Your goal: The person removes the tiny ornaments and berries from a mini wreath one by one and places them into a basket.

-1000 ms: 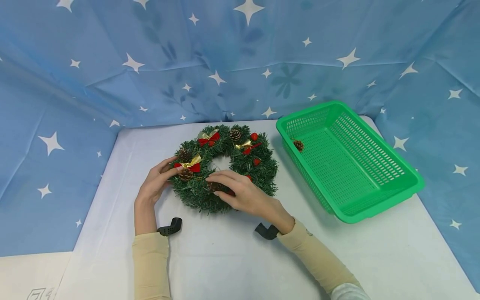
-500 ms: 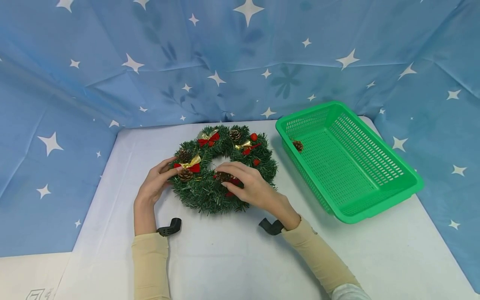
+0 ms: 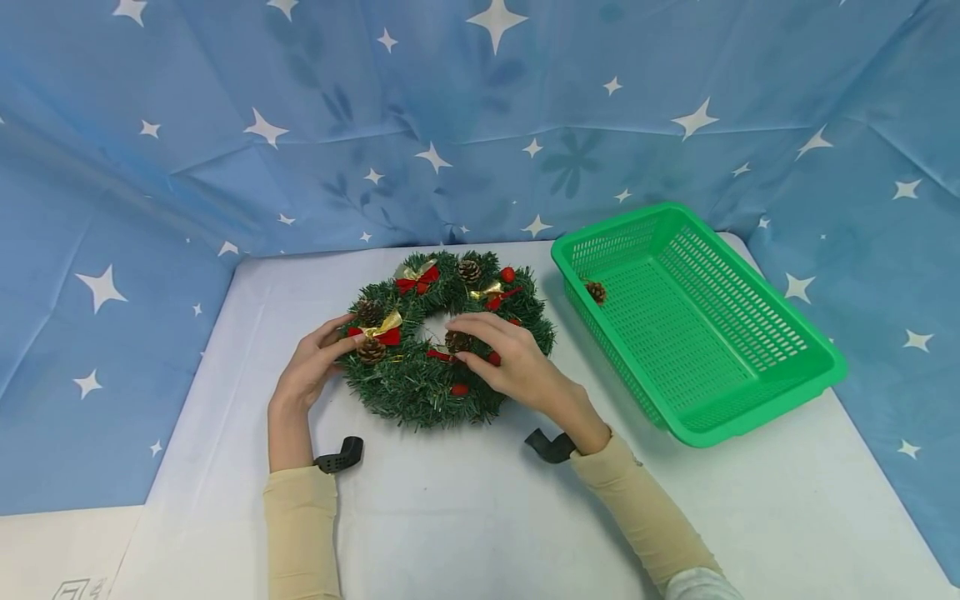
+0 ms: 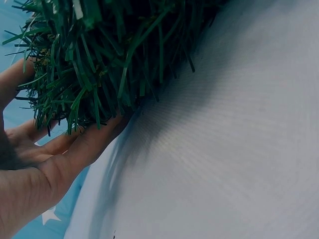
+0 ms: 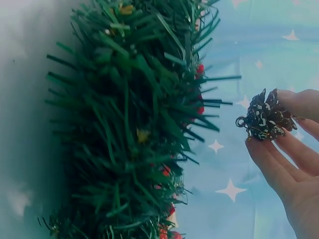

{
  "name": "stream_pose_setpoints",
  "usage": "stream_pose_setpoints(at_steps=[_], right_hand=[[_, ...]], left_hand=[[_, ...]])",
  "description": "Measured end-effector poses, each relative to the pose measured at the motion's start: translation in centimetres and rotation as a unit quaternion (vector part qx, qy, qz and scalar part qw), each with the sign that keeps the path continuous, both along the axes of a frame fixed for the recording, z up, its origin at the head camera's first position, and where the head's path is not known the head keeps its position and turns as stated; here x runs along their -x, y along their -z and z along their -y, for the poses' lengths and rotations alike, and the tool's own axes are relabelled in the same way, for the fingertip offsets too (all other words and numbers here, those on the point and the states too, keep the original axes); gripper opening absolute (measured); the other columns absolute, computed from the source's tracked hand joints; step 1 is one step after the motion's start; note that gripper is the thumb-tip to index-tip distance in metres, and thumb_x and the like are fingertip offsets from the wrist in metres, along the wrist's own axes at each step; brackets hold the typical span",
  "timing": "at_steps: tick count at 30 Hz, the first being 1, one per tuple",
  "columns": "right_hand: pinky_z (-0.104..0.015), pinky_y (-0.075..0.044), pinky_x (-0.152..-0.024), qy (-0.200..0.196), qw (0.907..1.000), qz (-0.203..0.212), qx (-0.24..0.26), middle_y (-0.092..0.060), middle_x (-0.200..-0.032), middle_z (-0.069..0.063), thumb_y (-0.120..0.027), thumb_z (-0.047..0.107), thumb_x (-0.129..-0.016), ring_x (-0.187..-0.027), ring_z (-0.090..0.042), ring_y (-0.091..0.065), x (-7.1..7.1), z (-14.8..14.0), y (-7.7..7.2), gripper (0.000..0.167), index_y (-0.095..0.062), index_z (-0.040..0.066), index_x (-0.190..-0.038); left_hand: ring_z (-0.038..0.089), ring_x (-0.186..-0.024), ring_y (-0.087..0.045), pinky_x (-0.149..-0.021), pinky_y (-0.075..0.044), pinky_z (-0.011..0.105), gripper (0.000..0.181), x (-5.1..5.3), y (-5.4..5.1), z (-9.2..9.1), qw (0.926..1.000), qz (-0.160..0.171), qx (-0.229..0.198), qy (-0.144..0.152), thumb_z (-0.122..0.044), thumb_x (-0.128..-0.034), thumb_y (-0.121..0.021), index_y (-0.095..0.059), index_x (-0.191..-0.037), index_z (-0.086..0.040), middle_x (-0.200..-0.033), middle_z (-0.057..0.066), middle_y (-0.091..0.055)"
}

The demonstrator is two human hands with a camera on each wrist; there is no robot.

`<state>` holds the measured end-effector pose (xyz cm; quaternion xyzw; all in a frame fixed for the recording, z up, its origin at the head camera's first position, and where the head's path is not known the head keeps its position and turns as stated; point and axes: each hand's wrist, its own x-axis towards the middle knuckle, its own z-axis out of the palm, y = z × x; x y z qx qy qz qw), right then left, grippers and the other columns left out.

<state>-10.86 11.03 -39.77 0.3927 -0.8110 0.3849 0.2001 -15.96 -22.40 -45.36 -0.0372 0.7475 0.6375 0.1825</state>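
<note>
A green artificial wreath (image 3: 416, 400) lies on the white-covered table, trimmed with red-and-gold bows, red berries and pine cones. At its left side my left hand (image 3: 311, 364) grips the edge, thumb on top near a bow (image 3: 382, 332); the left wrist view shows fingers (image 4: 92, 144) under the foliage (image 4: 94, 59). Over the wreath's lower right part, my right hand (image 3: 520, 364) pinches a brown pine cone (image 3: 457, 341) between thumb and fingers. In the right wrist view this pine cone (image 5: 266, 115) has white-flecked scales and a small metal loop, and hangs apart from the foliage.
A green plastic basket (image 3: 828, 367) stands to the right of the wreath, with one small pine cone (image 3: 596, 292) against its left wall. A blue star-patterned cloth (image 3: 420, 108) rises behind and at the sides of the table.
My right hand has moved right and slightly away from me across the wreath with the pine cone, uncovering a red berry and a bow. The left hand and wreath have stayed put.
</note>
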Motion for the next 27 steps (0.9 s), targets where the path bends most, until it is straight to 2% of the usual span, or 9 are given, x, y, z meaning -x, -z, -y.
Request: stream_pose_setpoints(at_steps=[3, 8, 12, 14, 16, 18, 21, 23, 27], right_hand=[[-0.036, -0.055, -0.067, 0.005, 1.0, 0.001, 0.002, -0.067, -0.127, -0.017, -0.077, 0.0, -0.09, -0.105, -0.026, -0.071, 0.1, -0.3, -0.1, 0.041, -0.067, 0.0, -0.129], [-0.038, -0.059, -0.083, 0.014, 0.9999, -0.007, 0.001, -0.068, -0.127, -0.017, -0.079, 0.0, -0.089, -0.109, -0.028, -0.071, 0.3, -0.7, -0.5, 0.041, -0.067, 0.0, -0.128], [-0.037, -0.059, -0.083, 0.022, 0.9997, -0.014, 0.001, -0.068, -0.126, -0.017, -0.08, 0.0, -0.088, -0.107, -0.028, -0.071, 0.4, -0.9, -0.8, 0.041, -0.068, 0.0, -0.128], [-0.036, -0.059, -0.079, 0.024, 0.9996, -0.015, 0.003, -0.069, -0.126, -0.017, -0.08, 0.0, -0.088, -0.105, -0.028, -0.072, 0.5, -1.1, -0.8, 0.041, -0.068, 0.0, -0.127], [-0.035, -0.057, -0.07, 0.024, 0.9995, -0.016, 0.008, -0.069, -0.125, -0.018, -0.08, -0.001, -0.088, -0.1, -0.027, -0.073, 0.6, -1.2, -0.9, 0.041, -0.068, 0.0, -0.127], [-0.035, -0.057, -0.07, 0.024, 0.9995, -0.018, 0.011, -0.069, -0.124, -0.017, -0.08, -0.001, -0.087, -0.101, -0.027, -0.072, 0.7, -1.4, -0.9, 0.041, -0.068, 0.0, -0.127], [-0.037, -0.058, -0.077, 0.026, 0.9995, -0.012, 0.014, -0.069, -0.124, -0.017, -0.079, -0.002, -0.088, -0.105, -0.028, -0.071, 0.8, -1.7, -1.0, 0.041, -0.068, 0.0, -0.127], [-0.041, -0.058, -0.088, 0.032, 0.9993, -0.007, 0.014, -0.069, -0.125, -0.016, -0.08, -0.002, -0.087, -0.113, -0.03, -0.069, 0.7, -2.1, -1.0, 0.043, -0.068, 0.0, -0.128], [-0.044, -0.057, -0.091, 0.052, 0.9985, -0.008, 0.016, -0.07, -0.125, -0.016, -0.081, -0.002, -0.085, -0.114, -0.031, -0.068, 0.6, -2.6, -1.1, 0.044, -0.068, 0.001, -0.128]], left_hand=[[0.034, -0.156, -0.022, -0.105, -0.039, 0.048, 0.076, 0.0, 0.0, 0.0, 1.0, 0.0, -0.004, -0.001, -0.035, -0.1011, -0.068, -0.03, -0.164, -0.016, -0.172, 0.013, -0.012], [0.035, -0.156, -0.021, -0.108, -0.037, 0.052, 0.077, 0.0, 0.0, 0.1, 1.0, -0.001, -0.005, -0.003, -0.035, -0.1011, -0.068, -0.029, -0.164, -0.015, -0.172, 0.013, -0.011], [0.035, -0.157, -0.021, -0.108, -0.037, 0.052, 0.077, 0.0, 0.1, 0.1, 1.0, -0.001, -0.004, -0.004, -0.035, -0.1015, -0.067, -0.028, -0.164, -0.015, -0.172, 0.013, -0.011], [0.035, -0.157, -0.019, -0.108, -0.037, 0.052, 0.077, 0.0, 0.1, 0.1, 1.0, -0.001, -0.004, -0.006, -0.035, -0.1015, -0.067, -0.028, -0.164, -0.015, -0.173, 0.013, -0.01], [0.035, -0.157, -0.018, -0.107, -0.038, 0.051, 0.077, 0.0, 0.1, 0.2, 1.0, -0.001, -0.004, -0.006, -0.035, -0.1015, -0.067, -0.028, -0.164, -0.015, -0.173, 0.014, -0.01], [0.035, -0.157, -0.019, -0.105, -0.039, 0.049, 0.077, 0.0, 0.1, 0.2, 1.0, -0.003, -0.001, -0.005, -0.036, -0.1016, -0.067, -0.028, -0.164, -0.015, -0.173, 0.014, -0.01], [0.034, -0.157, -0.02, -0.099, -0.042, 0.042, 0.077, 0.0, 0.2, 0.3, 1.0, -0.002, 0.003, -0.004, -0.036, -0.1016, -0.067, -0.028, -0.164, -0.015, -0.172, 0.013, -0.012], [0.034, -0.156, -0.022, -0.094, -0.044, 0.037, 0.076, 0.0, 0.2, 0.2, 1.0, 0.0, 0.004, -0.002, -0.035, -0.1016, -0.067, -0.029, -0.164, -0.016, -0.172, 0.012, -0.014], [0.033, -0.156, -0.022, -0.091, -0.046, 0.033, 0.076, 0.0, 0.0, 0.1, 1.0, 0.0, 0.005, 0.002, -0.037, -0.101, -0.068, -0.03, -0.164, -0.016, -0.172, 0.012, -0.014]])
